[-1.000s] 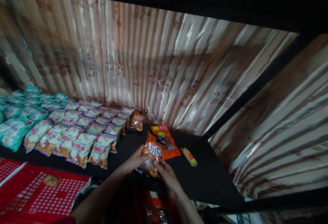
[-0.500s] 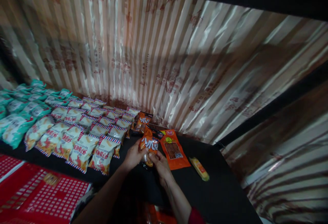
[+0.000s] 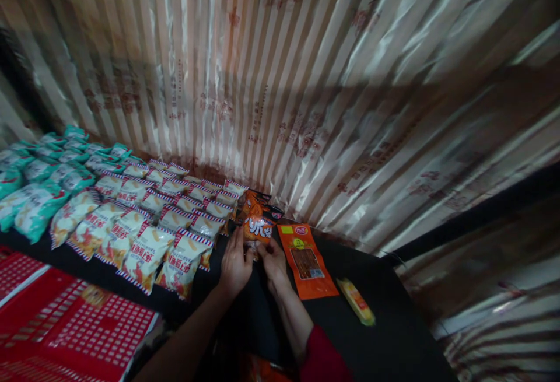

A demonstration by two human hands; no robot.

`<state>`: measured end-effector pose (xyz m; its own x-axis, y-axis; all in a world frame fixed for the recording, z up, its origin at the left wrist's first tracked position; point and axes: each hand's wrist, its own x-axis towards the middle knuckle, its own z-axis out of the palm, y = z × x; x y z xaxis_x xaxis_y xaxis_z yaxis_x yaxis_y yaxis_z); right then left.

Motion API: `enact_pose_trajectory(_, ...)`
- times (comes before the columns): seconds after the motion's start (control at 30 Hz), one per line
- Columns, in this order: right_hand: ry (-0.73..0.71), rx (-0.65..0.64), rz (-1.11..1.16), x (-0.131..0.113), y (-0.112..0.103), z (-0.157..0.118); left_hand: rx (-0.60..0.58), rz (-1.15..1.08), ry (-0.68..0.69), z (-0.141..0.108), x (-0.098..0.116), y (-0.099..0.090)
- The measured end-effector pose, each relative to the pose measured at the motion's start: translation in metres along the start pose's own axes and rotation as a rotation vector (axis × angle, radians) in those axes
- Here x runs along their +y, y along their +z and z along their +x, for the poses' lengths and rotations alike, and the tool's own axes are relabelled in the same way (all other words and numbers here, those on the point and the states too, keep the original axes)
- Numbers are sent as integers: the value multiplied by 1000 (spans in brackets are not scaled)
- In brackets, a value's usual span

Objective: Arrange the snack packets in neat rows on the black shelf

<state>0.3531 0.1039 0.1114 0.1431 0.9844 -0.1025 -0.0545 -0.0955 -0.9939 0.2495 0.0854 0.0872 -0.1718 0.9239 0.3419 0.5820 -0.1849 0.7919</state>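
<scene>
Both my hands are on an orange and dark snack bag [image 3: 258,227] with white characters, at the right end of the rows of bags. My left hand [image 3: 236,262] lies along its left side, fingers close together, thumb near its lower edge. At the lower right corner, my right hand [image 3: 273,262] grips the bag between thumb and bent fingers. Part of another orange and dark bag [image 3: 249,200] shows behind it. Just right of my right hand lies a flat orange packet [image 3: 307,262] with a window showing brown strips. A small yellow packet [image 3: 356,302] lies farther right.
Several white bags with striped edges [image 3: 146,253] stand in rows to the left, with teal bags [image 3: 41,210] beyond. A red perforated basket [image 3: 91,332] is at the lower left. The black tabletop [image 3: 350,347] meets a pleated foil-like wall [image 3: 262,79] behind.
My hands have moved the orange snack bag away from me, back against the other orange bag. The view has shifted slightly, and the flat orange packet appears farther right.
</scene>
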Motion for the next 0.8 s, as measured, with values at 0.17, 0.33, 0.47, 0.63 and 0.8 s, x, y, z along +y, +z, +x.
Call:
enact_pose_trajectory(0.17, -26, 12, -39, 2, 5, 14, 33, -1, 15, -6, -5, 11)
enact_pose_trajectory(0.33, -45, 15, -81, 1, 10, 22, 55, 3, 31, -6, -7, 16)
enact_pose_trajectory(0.47, -55, -20, -67, -2, 14, 27, 106, 21, 72, -5, -8, 19)
enact_pose_trajectory(0.63, -74, -44, -122, 6, 14, 35, 86, 31, 62, -5, -12, 21)
enact_pose_trajectory(0.8, -135, 70, -275, 18, 9, 45, 65, 13, 63, -3, -15, 21)
